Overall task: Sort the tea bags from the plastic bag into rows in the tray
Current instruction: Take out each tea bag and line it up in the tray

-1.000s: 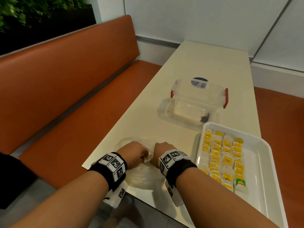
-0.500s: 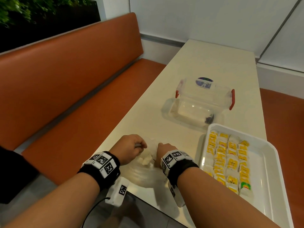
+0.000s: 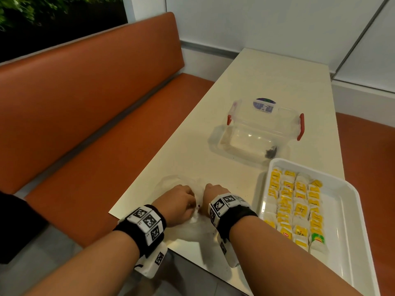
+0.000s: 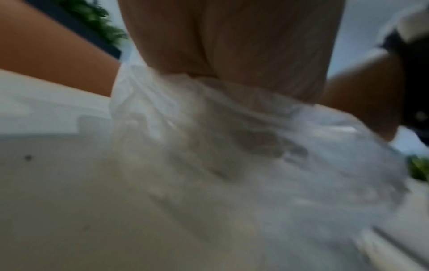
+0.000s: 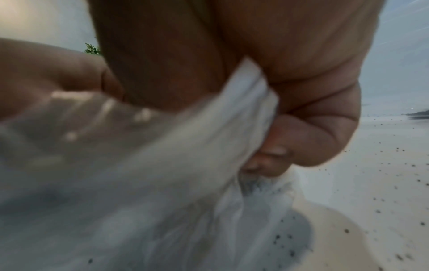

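Observation:
A clear plastic bag (image 3: 192,229) lies crumpled on the cream table near its front corner. Both hands hold it side by side: my left hand (image 3: 181,202) grips its left part and my right hand (image 3: 211,192) pinches its right part. In the left wrist view the bag (image 4: 232,146) bunches under my curled fingers (image 4: 232,45). In the right wrist view my thumb and fingers (image 5: 301,128) pinch a fold of the bag (image 5: 232,128). The white tray (image 3: 346,210) to the right holds several rows of yellow-and-white tea bags (image 3: 297,208). Whether any tea bag is inside the bag is hidden.
A clear plastic box (image 3: 260,133) with red latches stands behind the tray, a small dark clump inside it. Dark tea specks (image 5: 394,201) dot the table beside the bag. An orange bench (image 3: 96,124) runs along the table's left edge. The table's near edge is just under my wrists.
My hands parted over the bag half a second ago, then drew close again and now clutch it together. The camera view shifted slightly.

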A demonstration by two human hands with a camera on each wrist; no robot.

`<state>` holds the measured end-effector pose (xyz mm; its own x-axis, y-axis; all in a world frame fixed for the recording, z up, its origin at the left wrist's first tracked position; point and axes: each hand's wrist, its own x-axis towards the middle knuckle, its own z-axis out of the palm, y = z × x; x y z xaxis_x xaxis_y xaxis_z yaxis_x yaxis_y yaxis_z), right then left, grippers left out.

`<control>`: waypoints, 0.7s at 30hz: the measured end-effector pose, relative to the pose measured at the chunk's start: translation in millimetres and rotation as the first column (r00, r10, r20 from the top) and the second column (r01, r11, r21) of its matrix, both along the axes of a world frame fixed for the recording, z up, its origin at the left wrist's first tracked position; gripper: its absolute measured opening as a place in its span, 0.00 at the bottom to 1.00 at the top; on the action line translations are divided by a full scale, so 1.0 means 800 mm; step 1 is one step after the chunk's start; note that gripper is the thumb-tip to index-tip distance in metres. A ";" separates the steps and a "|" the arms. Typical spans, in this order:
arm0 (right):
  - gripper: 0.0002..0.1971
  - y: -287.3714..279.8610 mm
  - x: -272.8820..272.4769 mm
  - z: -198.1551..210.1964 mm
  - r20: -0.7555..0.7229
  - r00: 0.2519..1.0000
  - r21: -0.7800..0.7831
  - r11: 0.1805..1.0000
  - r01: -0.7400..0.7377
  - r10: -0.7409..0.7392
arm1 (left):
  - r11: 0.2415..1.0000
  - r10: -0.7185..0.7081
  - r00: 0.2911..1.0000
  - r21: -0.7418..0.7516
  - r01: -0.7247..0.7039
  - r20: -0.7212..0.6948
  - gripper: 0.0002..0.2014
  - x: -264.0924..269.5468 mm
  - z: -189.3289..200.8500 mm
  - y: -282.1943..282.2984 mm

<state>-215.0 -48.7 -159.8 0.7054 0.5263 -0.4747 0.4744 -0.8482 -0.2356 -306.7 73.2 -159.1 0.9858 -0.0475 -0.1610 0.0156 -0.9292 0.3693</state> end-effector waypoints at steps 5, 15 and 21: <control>0.19 0.003 0.002 0.003 -0.032 0.999 -0.008 1.000 -0.006 0.006 | 0.866 0.391 0.918 -0.362 -0.345 0.061 0.04 -0.007 0.024 0.024; 0.17 0.004 0.003 0.005 -0.043 0.999 -0.028 1.000 0.006 -0.007 | 0.306 0.647 0.745 -0.842 -0.445 -0.159 0.05 -0.008 0.074 0.048; 0.17 0.001 0.001 0.008 -0.058 0.998 -0.002 1.000 0.016 -0.016 | 0.047 0.630 0.747 -0.950 -0.309 -0.212 0.08 0.004 0.111 0.036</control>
